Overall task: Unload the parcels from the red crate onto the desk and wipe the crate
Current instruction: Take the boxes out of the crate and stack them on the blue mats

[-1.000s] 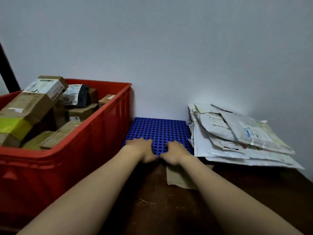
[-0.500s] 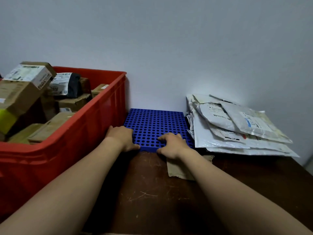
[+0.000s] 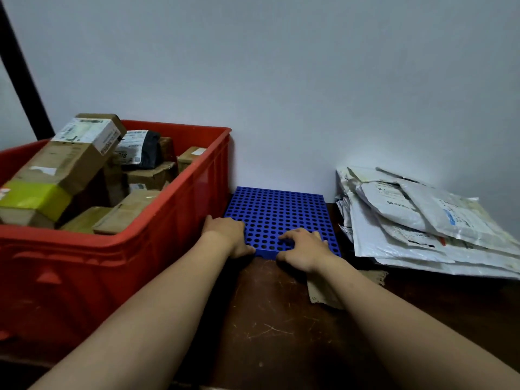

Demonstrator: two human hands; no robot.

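The red crate (image 3: 174,243) stands on the left of the dark desk (image 3: 270,327), filled with several cardboard boxes (image 3: 64,161) and a dark bagged parcel (image 3: 140,147). Between the crate and a pile of mailers lies a blue perforated tray (image 3: 278,212) against the wall. My left hand (image 3: 228,235) grips the tray's front left corner next to the crate wall, thumb on the front edge. My right hand (image 3: 304,249) grips the tray's front edge further right, bent fingers on top and thumb against the front face.
A pile of white and grey plastic mailers (image 3: 416,220) lies at the right against the wall. A torn scrap of brown cardboard (image 3: 323,294) sits on the desk under my right forearm. A dark post (image 3: 25,71) rises behind the crate.
My hands were together at the middle of the tray's front edge; the left one slid left to the corner by the crate and the right stayed near the middle.
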